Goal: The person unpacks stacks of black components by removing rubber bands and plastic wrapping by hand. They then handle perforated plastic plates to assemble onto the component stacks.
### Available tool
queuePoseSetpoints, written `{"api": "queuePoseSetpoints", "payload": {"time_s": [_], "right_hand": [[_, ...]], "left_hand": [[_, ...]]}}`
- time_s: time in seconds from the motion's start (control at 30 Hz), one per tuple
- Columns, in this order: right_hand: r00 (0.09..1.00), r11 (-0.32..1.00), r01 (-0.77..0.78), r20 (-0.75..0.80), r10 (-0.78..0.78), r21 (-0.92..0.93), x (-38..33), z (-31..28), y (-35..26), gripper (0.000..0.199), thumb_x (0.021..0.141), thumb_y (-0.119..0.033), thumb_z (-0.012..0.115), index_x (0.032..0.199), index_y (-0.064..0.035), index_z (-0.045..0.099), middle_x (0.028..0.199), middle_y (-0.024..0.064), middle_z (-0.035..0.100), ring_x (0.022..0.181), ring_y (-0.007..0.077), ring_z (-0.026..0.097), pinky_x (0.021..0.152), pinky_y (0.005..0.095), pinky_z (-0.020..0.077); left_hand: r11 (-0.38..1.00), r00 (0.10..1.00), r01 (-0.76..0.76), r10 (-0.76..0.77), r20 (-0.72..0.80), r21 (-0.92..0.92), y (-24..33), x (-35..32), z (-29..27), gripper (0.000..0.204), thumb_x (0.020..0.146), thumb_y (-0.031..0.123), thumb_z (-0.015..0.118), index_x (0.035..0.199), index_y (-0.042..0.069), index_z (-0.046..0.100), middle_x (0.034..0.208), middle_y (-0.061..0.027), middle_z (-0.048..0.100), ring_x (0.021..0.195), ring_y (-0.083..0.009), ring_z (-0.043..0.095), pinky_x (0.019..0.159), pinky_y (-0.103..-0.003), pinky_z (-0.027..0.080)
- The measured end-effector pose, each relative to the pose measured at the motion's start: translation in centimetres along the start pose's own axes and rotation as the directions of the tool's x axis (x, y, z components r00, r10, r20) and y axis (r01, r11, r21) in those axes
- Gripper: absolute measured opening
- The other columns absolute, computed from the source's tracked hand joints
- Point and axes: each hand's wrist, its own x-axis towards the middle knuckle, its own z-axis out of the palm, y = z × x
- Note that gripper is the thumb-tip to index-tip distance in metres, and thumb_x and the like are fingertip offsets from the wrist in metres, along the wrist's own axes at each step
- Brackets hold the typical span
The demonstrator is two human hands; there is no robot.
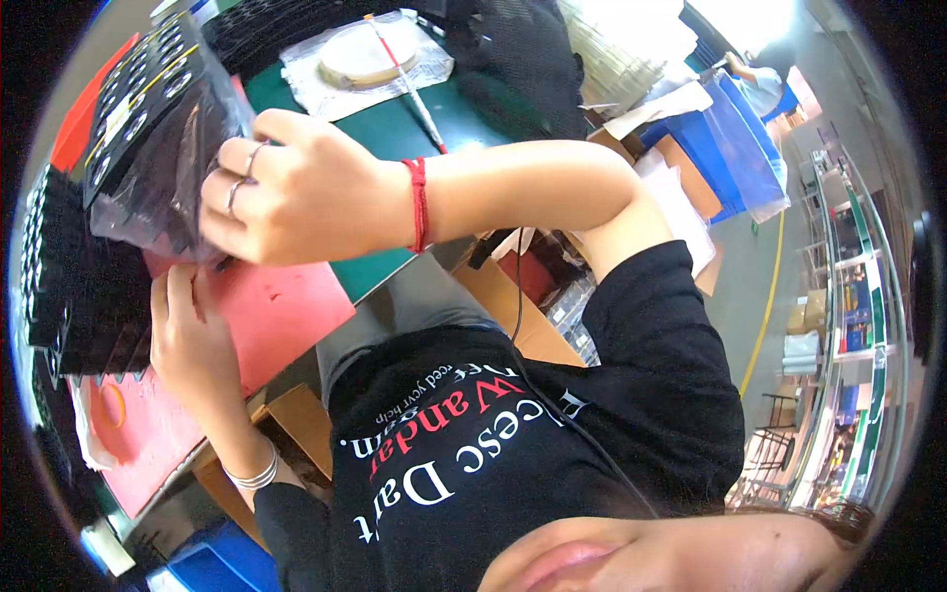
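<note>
My right hand [286,192], with rings and a red cord at the wrist, is curled with its fingertips at the edge of a clear plastic bag [163,187]. Dark contents show through the film. Just below it, my left hand [192,331], wearing pale bangles, has its fingers bent and drawn together over a pink mat [281,311]. A small dark bit shows between the two hands, too covered to name. Behind the bag leans a black tray [148,94] with rows of round holes, and more black trays [84,286] are stacked to the left.
On the green table [409,118] a roll of pale tape [360,54] lies on a white plastic sheet, with a red-and-white pen-like stick [404,84] across it. A yellow ring [113,405] rests on the mat. Blue bins [710,133] and a person [760,84] are farther right.
</note>
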Motion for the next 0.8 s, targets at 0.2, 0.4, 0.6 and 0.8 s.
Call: {"api": "queuePoseSetpoints", "payload": {"time_s": [0.2,0.4,0.6,0.8], "right_hand": [[0.998,0.998,0.059,0.003,-0.059,0.024,-1.1,1.1,0.2,0.008,0.064,-0.023,0.06,0.068,-0.0164,0.056,0.077,-0.0048,0.048,0.075,0.0118,0.051,0.066,0.0273,0.0422],[0.995,0.995,0.062,0.076,-0.068,0.079,-2.3,1.3,0.0,0.011,0.067,-0.018,0.063,0.077,-0.0133,0.062,0.09,-0.0006,0.058,0.088,0.015,0.056,0.076,0.0323,0.0467],[0.984,0.992,0.024,0.17,-0.045,0.12,-1.9,0.2,-0.7,0.014,0.068,-0.015,0.061,0.081,-0.0091,0.062,0.09,0.0011,0.06,0.087,0.0168,0.057,0.078,0.033,0.0466],[0.98,0.994,-0.047,0.195,0.026,0.103,-2.7,0.3,-0.8,0.013,0.069,-0.016,0.059,0.08,-0.0084,0.061,0.086,0.0022,0.06,0.084,0.0179,0.056,0.076,0.033,0.0456]], "left_hand": [[0.999,0.996,-0.024,0.022,-0.085,-0.021,-0.4,-0.3,0.6,0.009,0.088,0.019,0.061,0.093,0.013,0.059,0.094,-0.0048,0.062,0.076,-0.0287,0.064,0.06,-0.038,0.051],[1.0,0.995,-0.007,0.006,-0.096,-0.006,-0.4,-0.3,1.0,0.008,0.087,0.019,0.061,0.092,0.014,0.06,0.092,-0.0054,0.063,0.07,-0.0274,0.065,0.056,-0.035,0.051],[0.999,0.994,-0.053,0.053,-0.094,0.003,-0.6,-0.4,0.7,0.005,0.087,0.017,0.061,0.087,0.013,0.059,0.082,-0.0058,0.062,0.064,-0.0264,0.063,0.054,-0.036,0.051],[0.996,0.992,-0.09,0.09,-0.087,0.008,-0.5,-0.4,0.9,0.008,0.086,0.018,0.062,0.084,0.012,0.057,0.077,-0.0054,0.06,0.061,-0.0248,0.062,0.053,-0.034,0.05]]}}
